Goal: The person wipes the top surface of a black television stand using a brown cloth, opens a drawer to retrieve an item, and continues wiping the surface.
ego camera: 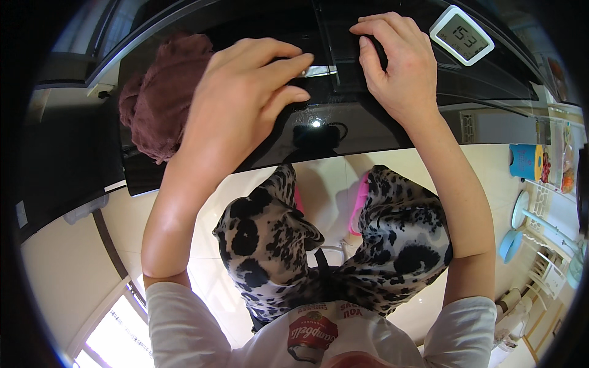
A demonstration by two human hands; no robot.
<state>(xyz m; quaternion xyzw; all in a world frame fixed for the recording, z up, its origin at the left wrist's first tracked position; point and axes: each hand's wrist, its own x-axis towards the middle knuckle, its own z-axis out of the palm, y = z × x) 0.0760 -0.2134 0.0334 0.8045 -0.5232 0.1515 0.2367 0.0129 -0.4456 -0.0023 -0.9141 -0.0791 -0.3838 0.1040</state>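
Observation:
My left hand (244, 87) is above the glossy black table (368, 133), thumb and fingers apart, with no held object visible. Just past its fingertips lies a bright strip (321, 71); whether it is a thin object or a reflection I cannot tell. A crumpled brown cloth (161, 96) rests on the table to the left, partly hidden behind my left hand. My right hand (401, 64) is over the table's right half, fingers curved, a gap between thumb and forefinger, nothing seen in it. Beside it on the right sits a white digital display clock (461, 36).
The table's near edge runs just above my knees, which are in black-spotted trousers (257, 239). On the right stand a blue and yellow container (526, 162), a pale blue stand (543, 221) and a white chair (550, 276). A wall socket (100, 90) is at the left.

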